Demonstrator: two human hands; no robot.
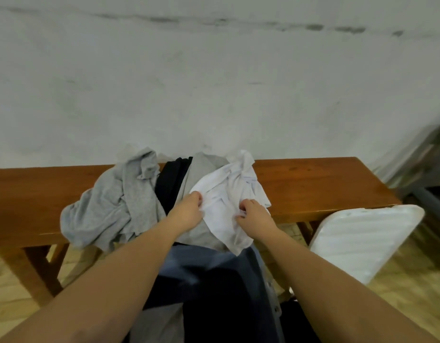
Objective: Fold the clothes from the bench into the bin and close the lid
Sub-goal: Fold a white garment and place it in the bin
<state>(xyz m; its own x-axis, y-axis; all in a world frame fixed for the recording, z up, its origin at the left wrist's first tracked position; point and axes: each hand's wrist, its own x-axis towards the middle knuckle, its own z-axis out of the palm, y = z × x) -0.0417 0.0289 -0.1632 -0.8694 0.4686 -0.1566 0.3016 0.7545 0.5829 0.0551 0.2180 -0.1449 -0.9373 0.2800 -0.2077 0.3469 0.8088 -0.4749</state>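
Clothes crowd the middle of the long brown wooden bench [320, 184] in front of me: a crumpled light grey knit garment [110, 206] spills over the near edge at about 9 o'clock from my hands, a black folded garment [170, 181] sits just behind my left wrist, and a flatter grey cloth [201, 167] lies under the crumpled white thin shirt [228, 194] that I am working on. My left hand [188, 211] pinches the white shirt at its left edge, fingers curled into the fabric; my right hand [254, 214] grips a bunched fold at the shirt's near right side, fingers curled too. The shirt's lower corner hangs off the bench's near edge over a heap of dark blue and black clothing [214, 280] at 6 o'clock, and I cannot tell whether that heap lies in the bin, since my forearms and the frame's bottom edge cut it off. A white ribbed plastic lid [362, 241] leans tilted against the bench at 4 o'clock, near my right forearm. Bare bench top runs free toward 3 o'clock and toward 9 o'clock beyond the grey garment. Behind it all stands a stained pale wall [214, 82]; something dark and metallic at the far right is too blurred to make out.
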